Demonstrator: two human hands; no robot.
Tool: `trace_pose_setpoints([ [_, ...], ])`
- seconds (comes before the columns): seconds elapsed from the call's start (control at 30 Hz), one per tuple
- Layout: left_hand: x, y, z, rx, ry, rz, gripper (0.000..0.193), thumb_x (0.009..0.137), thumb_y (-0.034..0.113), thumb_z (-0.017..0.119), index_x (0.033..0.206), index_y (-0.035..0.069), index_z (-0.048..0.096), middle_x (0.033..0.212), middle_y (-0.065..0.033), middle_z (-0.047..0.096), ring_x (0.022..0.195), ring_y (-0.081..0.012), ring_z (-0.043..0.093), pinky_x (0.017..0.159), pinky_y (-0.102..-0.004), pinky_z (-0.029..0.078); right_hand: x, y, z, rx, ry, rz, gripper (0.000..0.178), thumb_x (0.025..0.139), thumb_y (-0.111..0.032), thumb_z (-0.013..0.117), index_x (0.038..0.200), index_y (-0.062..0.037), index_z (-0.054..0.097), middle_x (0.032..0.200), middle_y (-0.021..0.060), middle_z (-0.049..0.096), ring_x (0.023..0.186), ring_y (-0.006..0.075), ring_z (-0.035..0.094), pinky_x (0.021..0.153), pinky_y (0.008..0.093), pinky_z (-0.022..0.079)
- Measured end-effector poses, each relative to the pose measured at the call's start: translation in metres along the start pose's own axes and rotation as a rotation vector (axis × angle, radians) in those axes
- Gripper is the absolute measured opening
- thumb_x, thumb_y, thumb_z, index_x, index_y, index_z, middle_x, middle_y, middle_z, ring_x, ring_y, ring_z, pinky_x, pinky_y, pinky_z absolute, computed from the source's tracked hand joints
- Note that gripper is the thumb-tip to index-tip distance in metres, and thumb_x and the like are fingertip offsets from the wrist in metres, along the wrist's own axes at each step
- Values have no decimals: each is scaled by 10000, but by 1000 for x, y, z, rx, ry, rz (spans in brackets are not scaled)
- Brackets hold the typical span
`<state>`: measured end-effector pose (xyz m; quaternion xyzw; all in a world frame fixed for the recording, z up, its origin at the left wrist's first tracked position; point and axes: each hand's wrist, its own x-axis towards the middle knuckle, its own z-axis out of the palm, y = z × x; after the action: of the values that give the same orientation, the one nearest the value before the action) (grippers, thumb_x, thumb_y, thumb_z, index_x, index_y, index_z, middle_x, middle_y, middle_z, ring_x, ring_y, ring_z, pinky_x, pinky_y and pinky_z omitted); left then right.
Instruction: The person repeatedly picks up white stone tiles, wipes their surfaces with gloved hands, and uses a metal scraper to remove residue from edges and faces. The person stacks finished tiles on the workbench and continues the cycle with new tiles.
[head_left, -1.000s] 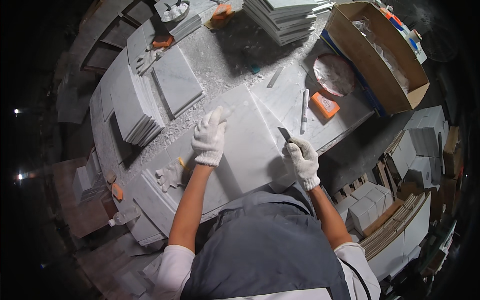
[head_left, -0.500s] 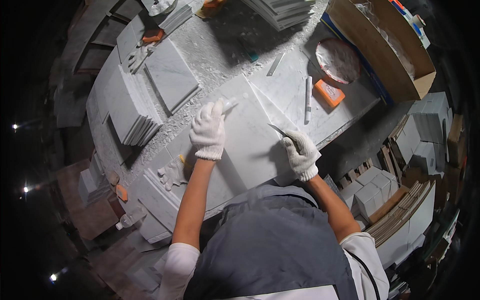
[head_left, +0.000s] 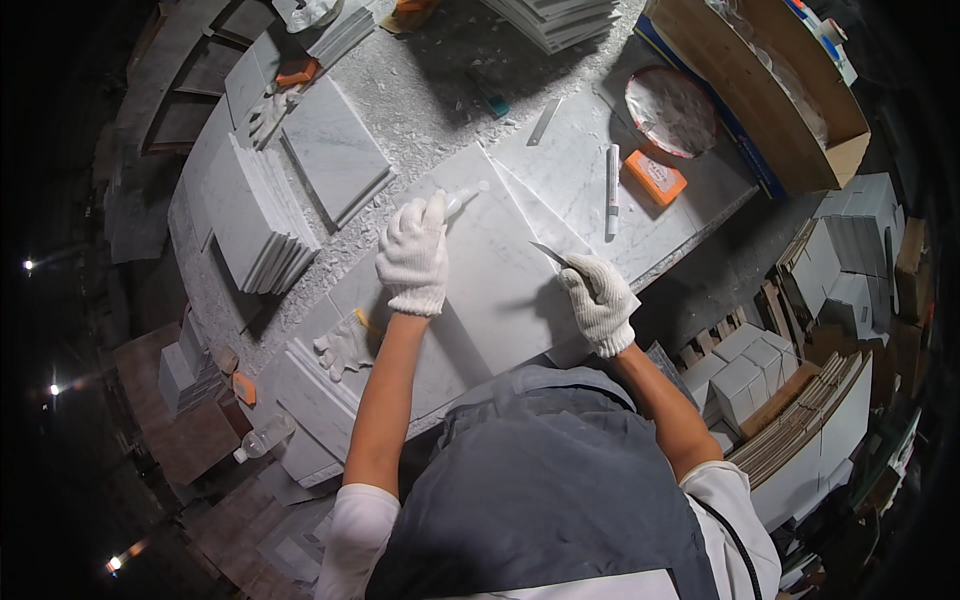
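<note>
A large pale marble tile [head_left: 505,285] lies flat in front of me, overlapping another marble slab [head_left: 545,215] to its right. My left hand [head_left: 413,258], in a white knitted glove, is closed round a small translucent squeeze bottle [head_left: 460,201] tilted over the tile. The bottle's narrow tip points at the tile's far part; I cannot tell whether it touches. My right hand [head_left: 602,303], gloved the same way, grips a thin pointed knife [head_left: 547,252] at the tile's right edge, with its handle mostly hidden by the fingers.
A white marker [head_left: 612,192], an orange block [head_left: 655,177] and a round tub of white material [head_left: 672,112] stand on the right. Stacked tiles [head_left: 255,215] and a loose glove [head_left: 345,350] are on the left. A cardboard box [head_left: 770,90] lines the far right edge.
The squeeze bottle's tip shows further out from my left hand, over the tile. Both hands keep nearly the same place and grip. The whole view has shifted slightly.
</note>
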<state>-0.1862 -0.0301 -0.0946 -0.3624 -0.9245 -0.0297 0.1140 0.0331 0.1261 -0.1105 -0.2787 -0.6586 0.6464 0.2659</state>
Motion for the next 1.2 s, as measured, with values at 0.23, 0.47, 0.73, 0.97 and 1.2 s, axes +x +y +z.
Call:
trace_pose_setpoints([
  [0.23, 3, 3, 0, 109, 168, 67, 393, 874, 194, 693, 1257, 281, 663, 1110, 30, 613, 1077, -215, 634, 882, -374, 564, 1, 1, 4, -61, 42, -106, 176, 942, -83, 715, 1096, 3, 725, 892, 107, 716, 815, 225, 686, 775, 334, 546],
  [0.47, 4, 3, -1, 99, 94, 42, 392, 878, 191, 687, 1258, 283, 664, 1099, 36, 607, 1083, -210, 627, 883, -368, 563, 1, -1, 1, -49, 22, -93, 170, 930, -68, 717, 1086, 0, 727, 891, 103, 716, 820, 226, 684, 784, 336, 545],
  [0.73, 3, 3, -1, 115, 144, 53, 399, 863, 179, 704, 1246, 287, 669, 1098, 41, 612, 1089, -207, 629, 891, -372, 558, -2, 3, 2, -9, 34, -29, 176, 936, -73, 716, 1095, 3, 724, 917, 108, 715, 835, 225, 682, 795, 334, 547],
  [0.97, -9, 3, -7, -427, 114, -222, 493, 882, 123, 740, 1358, 154, 618, 1286, -57, 637, 1216, -291, 586, 1067, -432, 463, 2, -1, -2, -141, 5, -138, 178, 957, -77, 706, 1103, 24, 716, 904, 106, 704, 821, 187, 673, 778, 306, 544],
  [1.2, -46, -28, -22, -1233, 217, -974, 524, 923, 91, 724, 1400, 6, 525, 1288, -143, 630, 1194, -220, 596, 1050, -358, 471, -3, -32, 7, 106, -95, 8, 212, 1011, -117, 677, 1163, 29, 687, 945, 64, 687, 833, 106, 646, 761, 247, 530],
])
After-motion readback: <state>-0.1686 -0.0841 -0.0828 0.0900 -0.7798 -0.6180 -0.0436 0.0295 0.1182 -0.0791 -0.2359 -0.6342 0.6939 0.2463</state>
